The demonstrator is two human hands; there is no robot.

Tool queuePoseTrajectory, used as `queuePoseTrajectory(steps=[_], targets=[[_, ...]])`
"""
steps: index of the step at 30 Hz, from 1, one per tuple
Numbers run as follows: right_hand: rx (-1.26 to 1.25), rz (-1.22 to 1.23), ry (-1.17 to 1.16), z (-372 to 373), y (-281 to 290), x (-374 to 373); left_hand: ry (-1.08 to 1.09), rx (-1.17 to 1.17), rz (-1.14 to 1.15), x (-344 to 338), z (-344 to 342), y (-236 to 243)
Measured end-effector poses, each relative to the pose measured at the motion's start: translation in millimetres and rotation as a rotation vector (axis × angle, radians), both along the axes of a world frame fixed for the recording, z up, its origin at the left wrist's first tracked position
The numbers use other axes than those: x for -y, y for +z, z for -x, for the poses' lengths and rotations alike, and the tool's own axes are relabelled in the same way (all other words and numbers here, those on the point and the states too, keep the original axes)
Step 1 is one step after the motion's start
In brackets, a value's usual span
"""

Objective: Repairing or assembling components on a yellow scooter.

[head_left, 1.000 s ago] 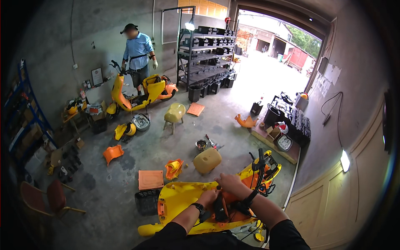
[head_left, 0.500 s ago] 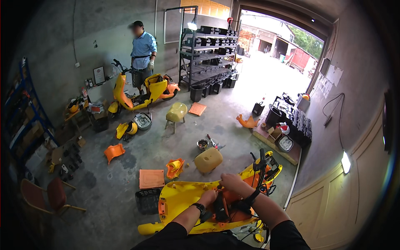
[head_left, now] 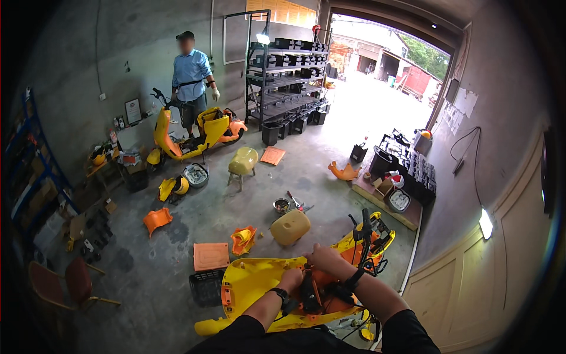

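In front of me is a yellow scooter body (head_left: 253,282) with orange inner panels, its black handlebar (head_left: 367,227) on the right. My left hand (head_left: 291,278) is closed at the inner edge of the yellow body, next to a black part (head_left: 309,295) in the middle of the frame. Just to its right, my right hand (head_left: 321,258) is closed in a fist at the body's far edge. What either hand holds, if anything, is hidden by the fingers. Black cables run beneath my right forearm.
Beyond the scooter lie a tan seat (head_left: 290,228), a bowl of small parts (head_left: 282,205) and orange panels (head_left: 211,256). A black crate (head_left: 206,287) sits at left. Farther back, a person (head_left: 191,74) stands behind another yellow scooter (head_left: 206,133), beside a metal shelf (head_left: 286,82).
The view has shifted slightly. My hands stay at nearly the same spot on the scooter. The other person has straightened and turned, one gloved hand now away from the body.
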State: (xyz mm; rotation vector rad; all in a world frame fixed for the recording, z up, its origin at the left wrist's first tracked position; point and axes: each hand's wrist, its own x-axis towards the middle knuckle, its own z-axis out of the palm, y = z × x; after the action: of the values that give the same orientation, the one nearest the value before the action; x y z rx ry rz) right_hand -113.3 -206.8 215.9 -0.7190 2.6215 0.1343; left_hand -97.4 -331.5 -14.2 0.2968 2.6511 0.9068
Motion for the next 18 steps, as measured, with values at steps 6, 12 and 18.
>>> queuePoseTrajectory(steps=[6,12,18], targets=[[-0.029,-0.106,-0.028,10.6,-12.6,7.9,0.017,0.002,0.007,-0.8,-1.0,-2.8],[-0.134,0.240,0.089,19.9,-57.2,-5.3,0.032,-0.041,0.027,1.6,-2.8,0.8],[-0.025,0.304,0.063,12.1,-38.0,-15.3,0.013,-0.068,0.002,-1.1,-0.7,-4.1]])
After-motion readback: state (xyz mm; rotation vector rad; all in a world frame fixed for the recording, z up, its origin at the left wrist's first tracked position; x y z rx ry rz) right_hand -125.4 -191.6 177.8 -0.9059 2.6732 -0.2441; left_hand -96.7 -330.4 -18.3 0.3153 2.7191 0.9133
